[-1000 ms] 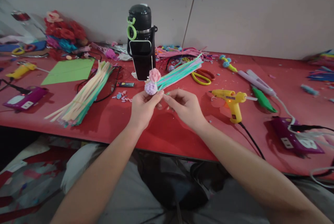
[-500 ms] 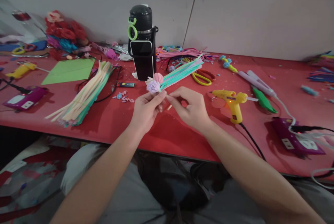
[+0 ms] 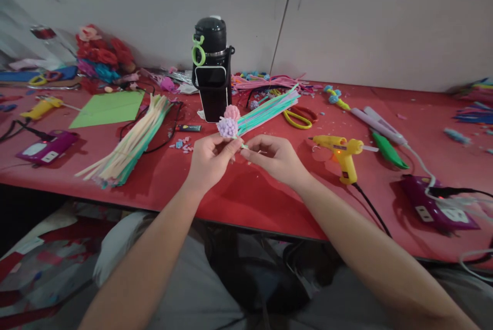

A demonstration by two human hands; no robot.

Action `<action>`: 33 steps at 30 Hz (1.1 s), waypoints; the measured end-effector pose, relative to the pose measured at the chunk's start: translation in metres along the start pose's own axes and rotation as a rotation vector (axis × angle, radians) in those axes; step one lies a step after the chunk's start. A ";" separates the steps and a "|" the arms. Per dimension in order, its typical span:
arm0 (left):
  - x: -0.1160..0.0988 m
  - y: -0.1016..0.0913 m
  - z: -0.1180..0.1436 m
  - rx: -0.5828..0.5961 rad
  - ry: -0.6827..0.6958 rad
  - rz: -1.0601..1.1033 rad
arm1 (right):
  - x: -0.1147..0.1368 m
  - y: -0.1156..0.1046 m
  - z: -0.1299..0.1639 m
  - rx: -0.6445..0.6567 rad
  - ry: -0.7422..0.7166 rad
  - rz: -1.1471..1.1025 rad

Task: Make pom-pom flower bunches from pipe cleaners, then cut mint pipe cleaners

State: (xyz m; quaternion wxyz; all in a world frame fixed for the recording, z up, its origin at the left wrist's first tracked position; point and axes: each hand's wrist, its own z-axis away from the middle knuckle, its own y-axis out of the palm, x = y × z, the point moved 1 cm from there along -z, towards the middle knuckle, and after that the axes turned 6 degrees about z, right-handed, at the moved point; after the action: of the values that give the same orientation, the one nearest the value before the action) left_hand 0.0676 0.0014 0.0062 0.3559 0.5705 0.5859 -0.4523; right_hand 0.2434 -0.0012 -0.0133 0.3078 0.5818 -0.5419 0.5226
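we pinch a thin stem below two fuzzy pompom blooms (image 3: 228, 120), one lilac, one pink, in our left hand (image 3: 210, 158), fingers closed on it above the red table (image 3: 250, 196). our right hand (image 3: 278, 158) is curled, its fingertips nipping the same stem just beside the left. right behind lies a loose bundle of pastel pipe cleaners (image 3: 267, 107), then a black bottle (image 3: 212, 71). one yellow glue gun (image 3: 341, 150) stands to the right, one pair of yellow scissors (image 3: 298, 116) beyond.
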 end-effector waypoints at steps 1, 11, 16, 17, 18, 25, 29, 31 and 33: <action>-0.001 0.000 0.000 0.005 0.014 -0.027 | -0.001 -0.001 0.000 0.003 -0.005 0.016; 0.013 0.000 0.000 0.070 0.105 -0.225 | -0.010 -0.002 -0.001 -0.092 -0.251 0.439; 0.017 0.002 0.001 0.055 0.117 -0.268 | -0.011 0.000 0.000 -0.144 -0.358 0.552; 0.018 0.003 0.001 0.045 0.105 -0.267 | -0.011 0.000 0.000 -0.157 -0.375 0.570; 0.018 0.004 0.001 0.035 0.097 -0.267 | -0.011 0.001 0.000 -0.171 -0.388 0.585; 0.018 0.006 0.001 0.066 0.158 -0.321 | -0.014 0.004 -0.001 -0.202 -0.298 0.569; 0.017 0.005 -0.001 0.120 0.243 -0.387 | -0.015 0.002 0.000 -0.167 -0.136 0.468; 0.019 0.004 -0.002 0.126 0.306 -0.441 | -0.014 0.002 0.000 -0.163 -0.080 0.447; 0.020 0.004 -0.002 0.124 0.357 -0.485 | -0.013 0.002 0.000 -0.167 -0.049 0.442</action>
State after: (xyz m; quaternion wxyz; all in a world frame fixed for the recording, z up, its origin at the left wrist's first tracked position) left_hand 0.0701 0.0101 -0.0127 0.0934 0.5050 0.7295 -0.4517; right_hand 0.2434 0.0028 -0.0262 0.2198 0.4342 -0.7048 0.5161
